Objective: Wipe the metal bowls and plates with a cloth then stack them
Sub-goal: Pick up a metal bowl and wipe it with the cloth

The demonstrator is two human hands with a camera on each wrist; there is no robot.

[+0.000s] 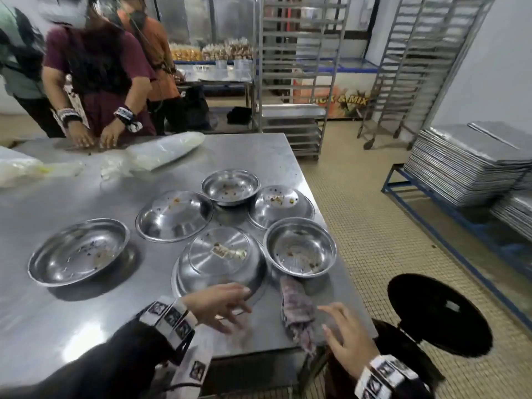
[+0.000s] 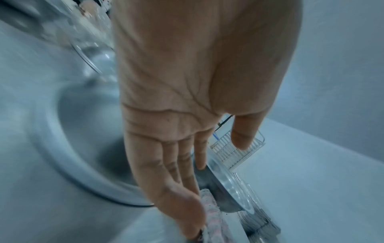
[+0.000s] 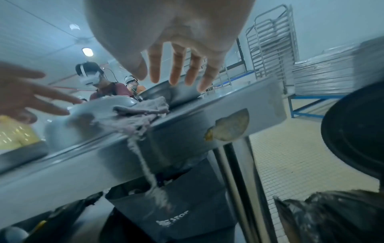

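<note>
Only the head view shows all six metal dishes together on the steel desk (image 1: 72, 326): three bowls standing upright and three plates lying upside down, all with food crumbs on them. The right wrist view shows what the head view hides: the underside of the desk edge, with a frayed thread of the cloth (image 1: 298, 312) hanging down over it toward a dark bin below. The left wrist view shows mostly the palm, and everything around it is blurred.

The cloth lies bunched on the desk near the front edge, between the two hands and just before the nearest upright bowl (image 1: 300, 246). The left hand (image 1: 218, 306) is released, with fingers spread, over the rim of the nearest upside-down plate (image 1: 220, 262); I cannot tell if it touches the rim. The right hand (image 1: 347, 338) is also released and holds nothing; its fingers reach toward the cloth, just beside it.

Other persons stand at the far side of the desk beside plastic bags (image 1: 164, 149). Tray racks (image 1: 299, 67) and stacked metal trays (image 1: 466, 162) stand on the tiled floor.
</note>
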